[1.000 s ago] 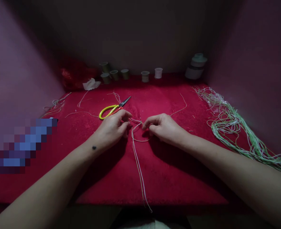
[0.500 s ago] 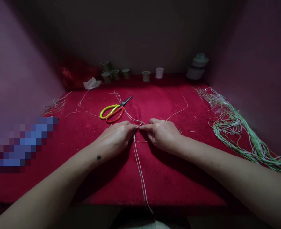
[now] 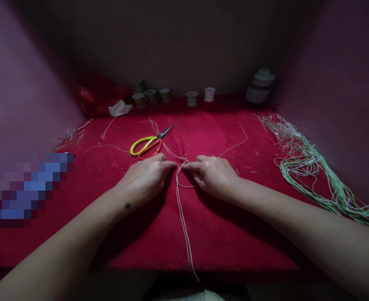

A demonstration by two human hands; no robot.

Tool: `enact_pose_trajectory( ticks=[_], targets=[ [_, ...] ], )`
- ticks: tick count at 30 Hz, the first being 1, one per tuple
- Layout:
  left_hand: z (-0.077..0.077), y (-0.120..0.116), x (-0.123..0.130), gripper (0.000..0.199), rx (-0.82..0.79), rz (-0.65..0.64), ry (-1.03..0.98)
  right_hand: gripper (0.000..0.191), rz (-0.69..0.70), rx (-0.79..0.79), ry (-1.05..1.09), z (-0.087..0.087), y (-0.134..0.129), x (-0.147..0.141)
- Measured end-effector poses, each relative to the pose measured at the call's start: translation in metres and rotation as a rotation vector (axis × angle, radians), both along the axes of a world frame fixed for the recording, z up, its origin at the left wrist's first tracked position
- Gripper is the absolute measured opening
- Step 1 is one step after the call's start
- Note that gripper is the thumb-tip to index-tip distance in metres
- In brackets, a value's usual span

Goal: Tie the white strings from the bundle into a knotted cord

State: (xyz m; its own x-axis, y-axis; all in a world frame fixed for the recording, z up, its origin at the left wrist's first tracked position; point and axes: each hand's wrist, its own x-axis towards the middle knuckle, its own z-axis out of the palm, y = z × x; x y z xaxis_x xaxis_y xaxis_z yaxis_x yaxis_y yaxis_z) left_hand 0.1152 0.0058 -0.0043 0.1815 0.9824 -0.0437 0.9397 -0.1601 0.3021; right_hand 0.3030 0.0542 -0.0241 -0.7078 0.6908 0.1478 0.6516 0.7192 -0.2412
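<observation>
Pale thin cords (image 3: 182, 217) meet at a crossing in the middle of the red cloth, and two strands run from it toward me past the front edge. My right hand (image 3: 216, 173) is closed, its thumb and index finger pinched on the cord at the crossing. A small loop of cord curves beside its fingertips. My left hand (image 3: 149, 173) is also closed, with its index fingertip just left of the crossing; whatever its fingers pinch is too thin to see. Scissors (image 3: 151, 144) with yellow and red handles lie just beyond my left hand, which partly covers the red loop.
A bundle of green and white cords (image 3: 316, 175) lies at the right. Several spools (image 3: 191, 99), a crumpled tissue (image 3: 120, 108) and a white bottle (image 3: 260, 87) stand or lie along the back. A pixelated blue item (image 3: 35, 186) is at the left.
My left hand has shifted slightly left and away from me, its fingertip now a little apart from the crossing. My right hand stays almost still.
</observation>
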Motion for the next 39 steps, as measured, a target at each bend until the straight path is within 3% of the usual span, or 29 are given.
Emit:
enact_pose_trajectory(
  ticks=[4, 11, 16, 19, 22, 26, 29, 39],
  targets=[
    [-0.003, -0.005, 0.004, 0.035, -0.019, -0.072, 0.141, 0.029, -0.007, 0.003, 0.000, -0.001, 0.000, 0.000],
    [-0.001, 0.003, -0.001, 0.036, -0.050, -0.144, -0.007, 0.028, 0.001, -0.010, 0.064, -0.004, 0.001, 0.000],
    [0.007, 0.008, 0.003, 0.030, -0.137, -0.080, -0.252, 0.027, -0.005, -0.024, 0.096, -0.006, 0.003, -0.002],
    [0.004, 0.008, 0.004, 0.028, -0.174, -0.071, -0.366, 0.027, -0.011, -0.014, 0.107, -0.007, 0.003, -0.004],
    [-0.004, 0.008, 0.008, 0.025, -0.113, -0.037, -0.352, 0.026, -0.011, 0.006, 0.107, -0.008, 0.003, -0.006],
    [-0.015, 0.007, 0.016, 0.017, 0.096, 0.027, -0.154, 0.026, -0.009, 0.021, 0.092, -0.009, 0.004, -0.007],
    [-0.017, 0.006, 0.019, 0.016, 0.114, 0.051, -0.092, 0.026, -0.006, 0.034, 0.086, -0.010, 0.004, -0.008],
    [-0.017, 0.009, 0.016, 0.009, 0.039, 0.171, -0.422, 0.025, 0.025, 0.087, 0.022, -0.009, 0.002, -0.012]
  ],
)
